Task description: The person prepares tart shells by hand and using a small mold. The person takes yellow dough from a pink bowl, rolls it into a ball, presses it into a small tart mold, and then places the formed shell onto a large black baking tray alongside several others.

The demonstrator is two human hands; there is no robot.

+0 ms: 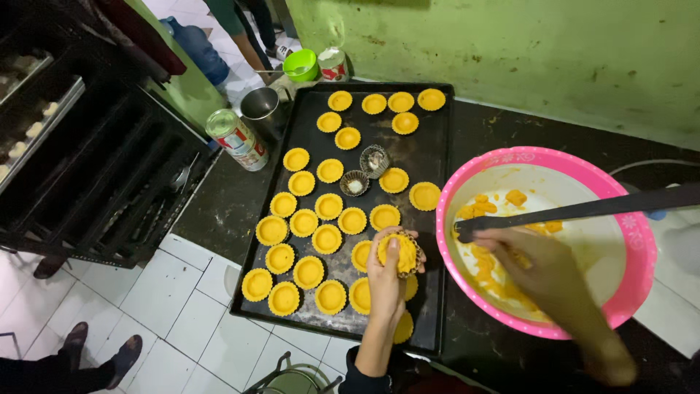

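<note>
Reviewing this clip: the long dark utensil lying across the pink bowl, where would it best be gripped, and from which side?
Probably on the bare handle of the dark utensil where it crosses the pink bowl's far rim, coming from above. Its blade end sits down among the orange filling near the right hand, so that end is messy. The left hand holds a filled tart mould over the black tray.

Site: I see a small bakery kitchen | evidence: baking tray (430,164) of tart shells (327,238), rack oven (87,146), pink mixing basin (634,241)
</note>
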